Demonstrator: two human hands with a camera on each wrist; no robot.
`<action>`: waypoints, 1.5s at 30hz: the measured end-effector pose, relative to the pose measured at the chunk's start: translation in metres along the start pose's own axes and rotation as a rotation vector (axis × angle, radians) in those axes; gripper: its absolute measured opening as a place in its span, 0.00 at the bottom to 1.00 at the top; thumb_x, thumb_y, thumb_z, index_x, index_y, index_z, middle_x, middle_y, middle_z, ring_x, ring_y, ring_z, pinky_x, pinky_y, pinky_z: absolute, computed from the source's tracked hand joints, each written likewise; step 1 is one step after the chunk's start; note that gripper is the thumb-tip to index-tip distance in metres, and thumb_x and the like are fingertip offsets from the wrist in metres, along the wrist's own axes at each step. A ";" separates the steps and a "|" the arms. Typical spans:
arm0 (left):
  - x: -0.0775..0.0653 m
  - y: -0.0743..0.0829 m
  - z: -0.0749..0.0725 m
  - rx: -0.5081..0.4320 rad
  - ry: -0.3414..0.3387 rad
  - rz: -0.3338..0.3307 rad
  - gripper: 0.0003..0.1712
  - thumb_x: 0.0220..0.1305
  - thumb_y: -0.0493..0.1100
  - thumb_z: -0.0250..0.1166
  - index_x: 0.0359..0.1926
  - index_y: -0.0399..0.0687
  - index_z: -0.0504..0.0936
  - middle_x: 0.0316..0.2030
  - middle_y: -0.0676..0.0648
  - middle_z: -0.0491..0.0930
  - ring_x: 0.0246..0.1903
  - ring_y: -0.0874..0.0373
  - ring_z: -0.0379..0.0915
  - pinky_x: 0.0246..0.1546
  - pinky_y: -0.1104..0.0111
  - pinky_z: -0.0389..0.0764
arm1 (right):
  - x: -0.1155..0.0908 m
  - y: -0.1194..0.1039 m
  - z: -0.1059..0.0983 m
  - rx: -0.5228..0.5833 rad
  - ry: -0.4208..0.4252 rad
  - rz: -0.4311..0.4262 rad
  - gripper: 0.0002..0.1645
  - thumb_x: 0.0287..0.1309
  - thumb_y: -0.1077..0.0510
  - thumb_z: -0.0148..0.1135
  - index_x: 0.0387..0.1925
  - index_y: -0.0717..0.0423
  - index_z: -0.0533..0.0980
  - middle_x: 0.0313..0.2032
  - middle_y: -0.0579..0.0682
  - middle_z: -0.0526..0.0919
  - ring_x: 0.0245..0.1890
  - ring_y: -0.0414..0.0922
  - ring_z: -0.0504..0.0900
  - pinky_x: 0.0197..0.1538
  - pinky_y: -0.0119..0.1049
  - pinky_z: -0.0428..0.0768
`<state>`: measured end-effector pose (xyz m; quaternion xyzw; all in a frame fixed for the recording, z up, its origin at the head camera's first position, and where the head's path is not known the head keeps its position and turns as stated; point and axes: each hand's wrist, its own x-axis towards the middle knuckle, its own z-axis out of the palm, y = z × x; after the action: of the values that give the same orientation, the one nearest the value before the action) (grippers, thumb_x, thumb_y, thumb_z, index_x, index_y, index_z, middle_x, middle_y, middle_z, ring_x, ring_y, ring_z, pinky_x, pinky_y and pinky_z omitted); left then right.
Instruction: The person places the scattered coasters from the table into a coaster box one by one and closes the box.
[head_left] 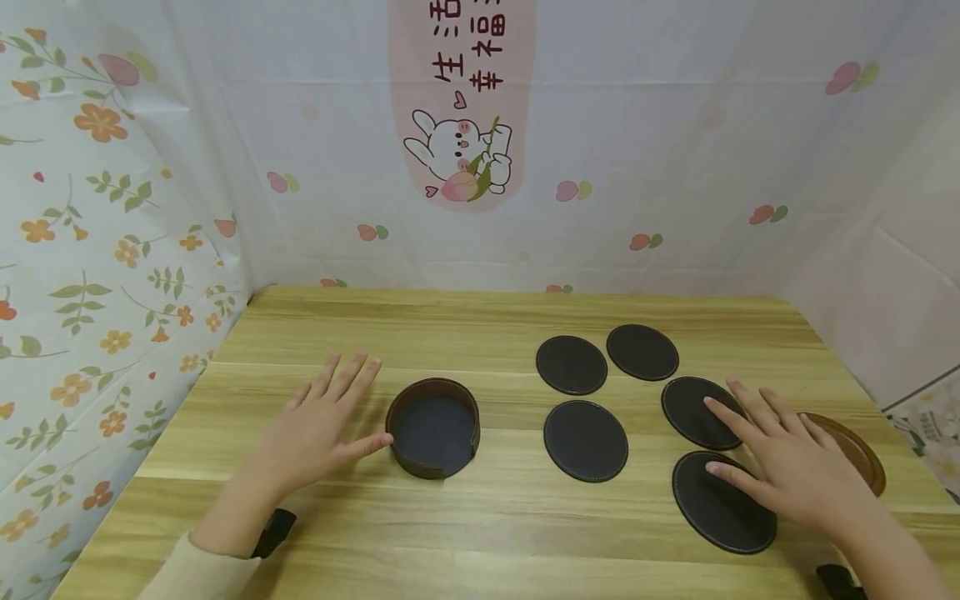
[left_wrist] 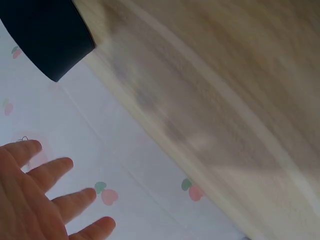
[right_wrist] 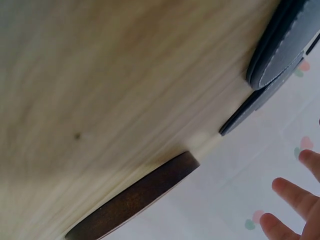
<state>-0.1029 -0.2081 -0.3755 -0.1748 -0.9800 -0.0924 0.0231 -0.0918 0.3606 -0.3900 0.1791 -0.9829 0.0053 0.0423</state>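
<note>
My left hand [head_left: 318,437] is spread beside a round dark holder [head_left: 431,477] with a raised wall and a gap at its front. The thumb tip overlaps the holder's left edge; whether it touches, I cannot tell. In the left wrist view the same hand [left_wrist: 27,200] has its fingers apart and holds nothing. My right hand [head_left: 798,467] hovers with extended fingers over two black round coasters, the farther coaster [head_left: 693,412] and the nearer coaster [head_left: 723,508], partly covering both. Partly hidden behind that hand lies a brown round disc [head_left: 862,450], seen edge-on as a thick rim [right_wrist: 135,197].
Three more black coasters lie between the holder and the right hand: a left one [head_left: 572,365], a back one [head_left: 642,352] and a front one [head_left: 586,442]. They rest on a wood-grain table [head_left: 420,325]. A printed white curtain [head_left: 660,150] hangs behind the table.
</note>
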 end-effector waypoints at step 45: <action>0.014 0.012 0.016 -0.172 -0.120 0.162 0.60 0.57 0.74 0.62 0.79 0.50 0.49 0.78 0.49 0.51 0.78 0.47 0.45 0.68 0.35 0.61 | -0.004 -0.016 0.009 0.142 -0.188 -0.134 0.59 0.33 0.15 0.62 0.69 0.33 0.69 0.59 0.52 0.71 0.48 0.53 0.79 0.25 0.34 0.71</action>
<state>-0.1121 -0.1890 -0.3877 -0.2601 -0.9507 -0.1631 -0.0433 -0.0834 0.3472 -0.3992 0.2464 -0.9655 0.0554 -0.0627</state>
